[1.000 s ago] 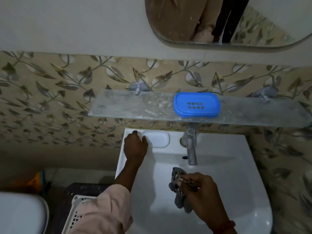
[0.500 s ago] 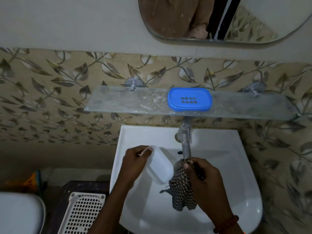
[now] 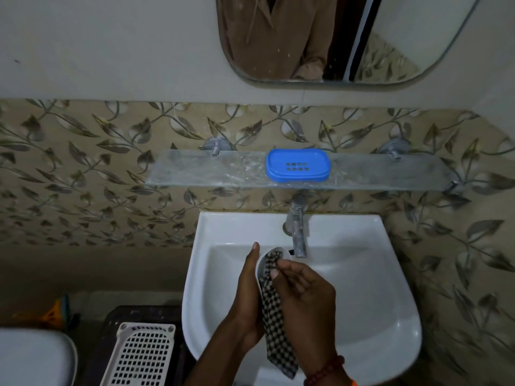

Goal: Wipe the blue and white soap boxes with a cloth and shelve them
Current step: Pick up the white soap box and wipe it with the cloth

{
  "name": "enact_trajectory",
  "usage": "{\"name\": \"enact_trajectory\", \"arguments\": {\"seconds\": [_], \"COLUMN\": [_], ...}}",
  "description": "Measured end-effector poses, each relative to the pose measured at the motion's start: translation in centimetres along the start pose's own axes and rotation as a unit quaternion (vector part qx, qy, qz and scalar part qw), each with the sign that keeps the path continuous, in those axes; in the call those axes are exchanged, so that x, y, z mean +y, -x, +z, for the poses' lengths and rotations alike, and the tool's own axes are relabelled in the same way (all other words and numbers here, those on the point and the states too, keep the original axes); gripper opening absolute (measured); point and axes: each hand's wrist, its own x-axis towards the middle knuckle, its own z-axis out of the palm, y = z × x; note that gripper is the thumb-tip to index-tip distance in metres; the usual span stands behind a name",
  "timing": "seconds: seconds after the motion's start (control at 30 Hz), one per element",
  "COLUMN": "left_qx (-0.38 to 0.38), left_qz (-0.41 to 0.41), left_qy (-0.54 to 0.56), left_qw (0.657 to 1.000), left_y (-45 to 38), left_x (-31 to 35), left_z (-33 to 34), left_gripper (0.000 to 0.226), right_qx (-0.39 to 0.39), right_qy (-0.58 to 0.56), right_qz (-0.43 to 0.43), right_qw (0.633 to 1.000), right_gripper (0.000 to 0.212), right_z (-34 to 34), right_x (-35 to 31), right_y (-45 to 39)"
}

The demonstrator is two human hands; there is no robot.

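Both hands are now pressed together over the sink (image 3: pixel 370 277); half a second ago the white soap box (image 3: pixel 274 256) was tilted out in the open with the cloth (image 3: pixel 274 324) hanging beside it, now the checkered cloth is stuffed right into it; left hand (image 3: pixel 246 296) cups the box from the left, thumb pointing up along its rim; right hand (image 3: pixel 303 296) pinches the cloth against the inside, tail dangling below the wrists; blue soap box (image 3: pixel 297 164) hasn't moved, sitting on the glass shelf (image 3: pixel 200 171) above the tap (image 3: pixel 297 227).
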Motion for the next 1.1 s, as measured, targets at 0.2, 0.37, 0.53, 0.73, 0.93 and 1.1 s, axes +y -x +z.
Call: {"name": "enact_trajectory", "arguments": {"seconds": [0.2,0.37,0.53,0.73,0.93,1.1], "left_qx": [0.033,0.063,0.133,0.134,0.096,0.115], "left_qz": [0.003,0.002,0.072,0.058,-0.009,0.045], "left_qy": [-0.042,-0.05,-0.087,-0.095,-0.164,-0.213], "left_qw": [0.999,0.997,0.985,0.985,0.982,0.969], "left_y": [0.6,1.0,1.2,2.0,2.3,2.2], "left_x": [0.6,1.1,1.9,2.6,1.1,0.4], "left_z": [-0.2,0.7,1.7,2.2,3.8,3.1], "left_gripper": [0.091,0.092,0.104,0.088,0.068,0.059], "right_qx": [-0.168,-0.254,-0.233,-0.238,-0.221,-0.202], "right_qy": [0.1,0.29,0.449,0.459,0.405,0.408], "right_qz": [-0.061,-0.192,-0.268,-0.258,-0.232,-0.31], "right_qw": [0.979,0.902,0.82,0.816,0.856,0.835], "right_gripper": [0.029,0.025,0.039,0.058,0.042,0.04], "right_z": [-1.5,-3.0,-3.1,-3.9,-3.9,-3.3], "right_x": [-1.0,-1.0,-1.3,0.3,0.0,-0.4], "right_y": [0.9,1.2,2.1,2.7,-0.5,-1.4]}}
